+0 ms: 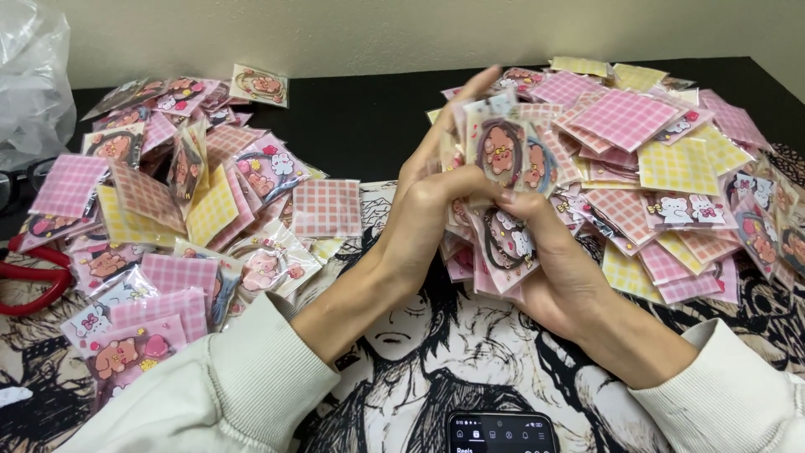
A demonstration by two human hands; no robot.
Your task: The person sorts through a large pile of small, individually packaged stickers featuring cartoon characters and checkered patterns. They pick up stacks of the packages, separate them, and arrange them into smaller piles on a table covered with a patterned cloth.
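- Left hand [423,210] and right hand [545,252] both clamp one fanned packet stack [503,180], centre.
- Stack's long axis runs 12 to 6; the right fingers wrap its lower end.
- Loose piles [662,159] lie at 2 and 10.

Cream ribbed-cuff sweatshirt sleeves; bare hands, no rings.

**A home desk turned packing station**

It looked like a home workspace. A black desk [369,117] stood against a plain cream wall [419,33], covered by an illustrated comic-style mat [436,352]. Heaps of small bagged sticker packets [671,151] lay on both sides, with red scissors [33,281], a phone [501,433] and a clear plastic bag [33,75].
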